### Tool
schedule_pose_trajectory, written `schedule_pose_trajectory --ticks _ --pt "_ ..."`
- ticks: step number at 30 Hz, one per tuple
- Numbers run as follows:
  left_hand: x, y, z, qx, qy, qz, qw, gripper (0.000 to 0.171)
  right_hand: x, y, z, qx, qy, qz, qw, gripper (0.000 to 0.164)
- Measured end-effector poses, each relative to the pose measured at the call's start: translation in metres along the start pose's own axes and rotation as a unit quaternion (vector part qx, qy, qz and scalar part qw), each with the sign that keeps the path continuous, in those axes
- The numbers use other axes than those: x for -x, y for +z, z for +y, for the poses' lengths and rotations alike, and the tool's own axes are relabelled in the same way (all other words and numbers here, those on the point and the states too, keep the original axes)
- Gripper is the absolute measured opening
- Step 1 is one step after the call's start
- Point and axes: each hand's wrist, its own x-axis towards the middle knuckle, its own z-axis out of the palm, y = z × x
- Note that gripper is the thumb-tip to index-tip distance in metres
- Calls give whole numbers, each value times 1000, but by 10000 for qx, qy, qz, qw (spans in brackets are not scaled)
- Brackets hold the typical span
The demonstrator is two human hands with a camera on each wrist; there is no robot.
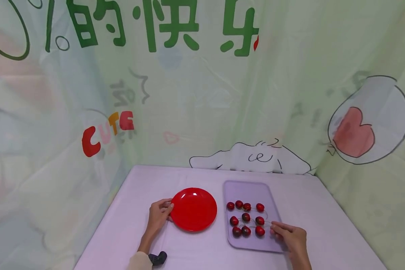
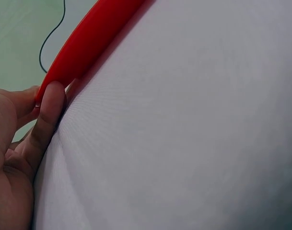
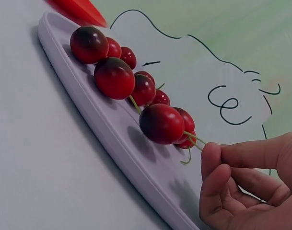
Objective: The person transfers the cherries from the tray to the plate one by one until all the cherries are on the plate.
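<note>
My left hand [image 1: 159,215] grips the left rim of a round red plate [image 1: 194,210]. In the left wrist view, the thumb and fingers [image 2: 52,103] pinch the rim of that plate [image 2: 83,45] close to the tablecloth. Over the right edge of a lilac tray [image 1: 276,245], my right hand [image 1: 291,238] pinches thin green cherry stems [image 3: 194,138] between thumb and forefinger. The nearest dark red cherry [image 3: 161,123] hangs on one of these; whether it touches the tray cannot be told. Several more cherries [image 1: 245,217] lie in rough rows on the tray, stems mostly pointing right.
A pale lilac cloth [image 1: 179,249] covers the table. A black curved object [image 1: 158,258] is by the left wrist. Printed curtains [image 1: 202,112] hang behind the table and along both sides. The plate stands left of the tray with a narrow gap between.
</note>
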Motion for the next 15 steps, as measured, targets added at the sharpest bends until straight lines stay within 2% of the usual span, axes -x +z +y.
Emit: schedule_pose_trajectory --ticks 6,15 --pt "0 -1 3 120 -179 17 9998 32 -1 0 1 -275 236 -65 9993 12" --pt "-2 0 -2 145 -88 -11 9999 32 3 1 -2 -690 433 -312 9962 9"
